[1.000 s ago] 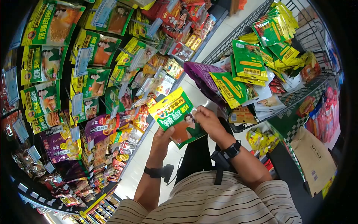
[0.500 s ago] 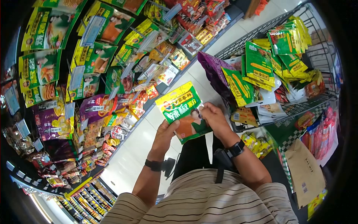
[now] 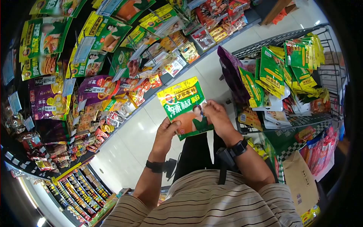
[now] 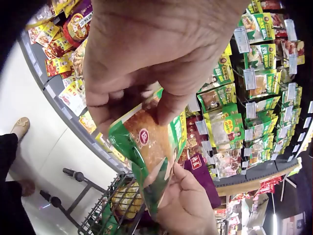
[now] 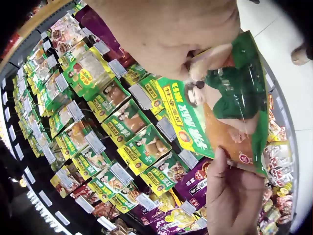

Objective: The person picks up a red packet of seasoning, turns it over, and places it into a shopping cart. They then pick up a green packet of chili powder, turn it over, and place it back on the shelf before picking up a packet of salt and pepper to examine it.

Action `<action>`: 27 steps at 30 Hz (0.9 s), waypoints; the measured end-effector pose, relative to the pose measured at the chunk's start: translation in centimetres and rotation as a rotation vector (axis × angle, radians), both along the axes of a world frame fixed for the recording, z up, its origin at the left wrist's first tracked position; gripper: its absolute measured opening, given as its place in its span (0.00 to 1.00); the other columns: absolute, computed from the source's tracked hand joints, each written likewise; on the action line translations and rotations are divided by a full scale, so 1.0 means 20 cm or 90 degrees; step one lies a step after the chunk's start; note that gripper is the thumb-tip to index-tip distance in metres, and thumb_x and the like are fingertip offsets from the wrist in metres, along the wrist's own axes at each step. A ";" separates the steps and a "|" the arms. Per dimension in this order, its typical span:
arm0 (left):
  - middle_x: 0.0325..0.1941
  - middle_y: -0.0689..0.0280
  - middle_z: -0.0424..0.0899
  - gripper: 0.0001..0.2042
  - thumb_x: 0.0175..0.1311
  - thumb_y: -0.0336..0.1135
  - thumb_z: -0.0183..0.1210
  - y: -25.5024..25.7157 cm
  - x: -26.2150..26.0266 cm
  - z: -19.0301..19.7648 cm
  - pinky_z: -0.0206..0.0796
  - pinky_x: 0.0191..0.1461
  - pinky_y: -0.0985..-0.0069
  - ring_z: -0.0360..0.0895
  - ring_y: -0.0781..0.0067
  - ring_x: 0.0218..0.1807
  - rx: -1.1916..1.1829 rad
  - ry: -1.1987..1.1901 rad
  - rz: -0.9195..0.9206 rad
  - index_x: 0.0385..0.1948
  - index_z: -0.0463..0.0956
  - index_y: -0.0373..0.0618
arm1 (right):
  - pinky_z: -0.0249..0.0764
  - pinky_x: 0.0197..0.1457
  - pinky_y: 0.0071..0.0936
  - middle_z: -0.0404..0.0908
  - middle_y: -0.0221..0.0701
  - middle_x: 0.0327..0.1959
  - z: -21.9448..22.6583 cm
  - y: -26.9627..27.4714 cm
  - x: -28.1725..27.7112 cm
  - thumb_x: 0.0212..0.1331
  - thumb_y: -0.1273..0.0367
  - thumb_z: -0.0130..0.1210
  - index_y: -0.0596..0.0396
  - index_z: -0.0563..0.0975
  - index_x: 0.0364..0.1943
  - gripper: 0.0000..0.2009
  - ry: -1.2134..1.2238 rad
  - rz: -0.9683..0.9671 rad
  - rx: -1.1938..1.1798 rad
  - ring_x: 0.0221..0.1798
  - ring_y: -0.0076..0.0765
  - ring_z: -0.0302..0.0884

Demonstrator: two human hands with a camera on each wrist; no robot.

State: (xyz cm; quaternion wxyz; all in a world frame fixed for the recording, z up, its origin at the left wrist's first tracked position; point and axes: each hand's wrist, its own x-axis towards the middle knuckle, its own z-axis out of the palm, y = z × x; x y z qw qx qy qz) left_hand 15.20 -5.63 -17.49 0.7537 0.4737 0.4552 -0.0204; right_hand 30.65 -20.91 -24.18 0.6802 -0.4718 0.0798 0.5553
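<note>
Both hands hold a flat green and yellow seasoning packet [image 3: 183, 96] in front of the body, its printed front facing up toward the head. My left hand [image 3: 165, 132] pinches the lower left edge, with the thumb over the front. On the opposite edge, my right hand [image 3: 219, 118] grips the packet near the printed picture of a person. In the left wrist view the packet [image 4: 155, 132] shows brown powder and a round red mark. The right wrist view has the packet [image 5: 220, 117] between the right hand [image 5: 171, 36] above and the left hand [image 5: 232, 196] below.
A shelf rack with hanging packets [image 3: 109, 34] and price tags [image 3: 84, 49] stands at the left. On the right is a wire shopping cart [image 3: 261, 36] filled with similar green packets [image 3: 272, 68] and a purple bag [image 3: 230, 72]. A brown paper bag [image 3: 300, 181] is at lower right.
The head view has turned, so the shelf slides left and the cart shifts right. The packet stays in both hands and has straightened slightly.
</note>
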 end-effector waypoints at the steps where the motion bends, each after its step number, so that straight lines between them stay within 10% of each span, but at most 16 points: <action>1: 0.47 0.70 0.83 0.13 0.70 0.34 0.57 0.00 -0.01 0.00 0.73 0.49 0.77 0.79 0.80 0.43 0.002 0.003 0.007 0.54 0.78 0.46 | 0.70 0.36 0.14 0.79 0.20 0.36 0.01 0.01 0.00 0.72 0.62 0.52 0.50 0.76 0.41 0.08 -0.008 0.008 0.000 0.36 0.12 0.75; 27: 0.40 0.74 0.81 0.11 0.68 0.31 0.59 0.09 -0.28 -0.18 0.69 0.46 0.81 0.73 0.84 0.37 -0.018 0.032 0.049 0.50 0.79 0.45 | 0.69 0.54 0.17 0.81 0.22 0.44 -0.11 0.11 -0.26 0.70 0.67 0.54 0.56 0.79 0.53 0.12 -0.013 0.065 0.007 0.47 0.15 0.75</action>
